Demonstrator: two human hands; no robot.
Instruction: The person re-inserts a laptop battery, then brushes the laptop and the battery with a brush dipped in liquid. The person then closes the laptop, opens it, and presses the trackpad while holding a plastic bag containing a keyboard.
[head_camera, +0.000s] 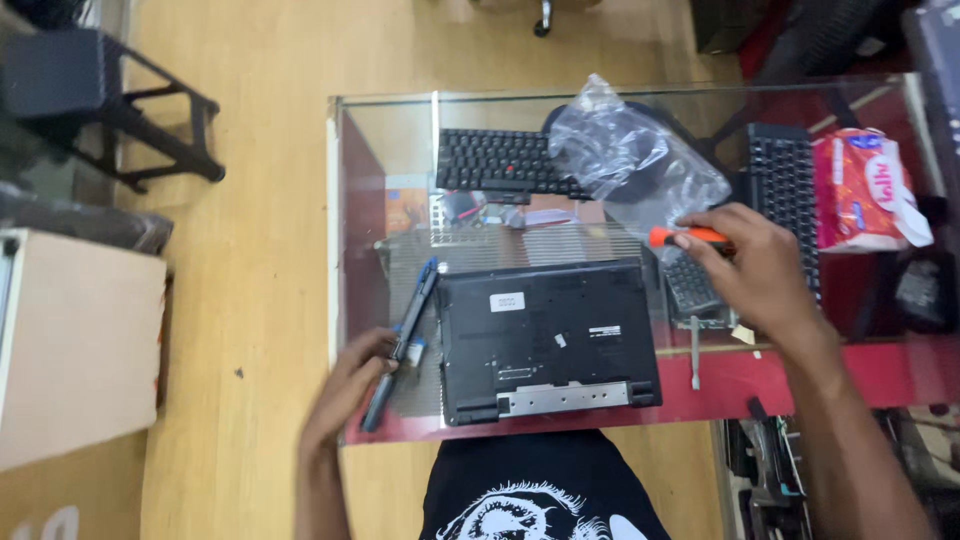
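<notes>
A black laptop (548, 338) lies bottom-up on the glass counter (400, 140) in front of me. My left hand (348, 385) rests at the counter's near left edge, fingers on a long dark battery pack (405, 340) that lies diagonally beside the laptop. My right hand (760, 270) is over the counter to the laptop's right, closed around an orange-handled screwdriver (688, 237). The tool's tip is hidden by my hand.
A crumpled clear plastic bag (630, 160) lies behind the laptop. Black keyboards (495, 160) show through the glass; another keyboard (785, 195) and a red-and-white packet (865, 190) are at right. A loose screwdriver (695, 352) lies near the red front edge. A dark stool (90, 100) stands far left.
</notes>
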